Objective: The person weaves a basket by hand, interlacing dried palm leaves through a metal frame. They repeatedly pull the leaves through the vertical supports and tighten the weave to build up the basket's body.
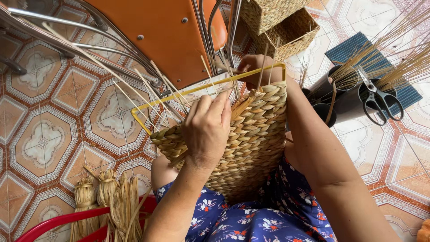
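A half-woven basket of flat, tan plaited straw rests on the person's lap, tilted so its open top faces away from them, which keeps the unfinished rim within reach. A yellow wire frame stands above the woven edge, giving the rim its rectangular shape, and loose pale straw spokes stick up past it. The left hand lies against the basket's outer wall with its fingers curled on a strand at the weaving edge. The right hand reaches round the far side and grips the frame's far corner, steadying it.

Beyond it lie two finished woven baskets beside an orange metal-legged chair. To the right, black-handled scissors lie on dark cylindrical tubes holding thin straw stalks. Tied bundles of dried straw sit lower left on a red plastic frame, over the patterned tile floor. No labels or packages show
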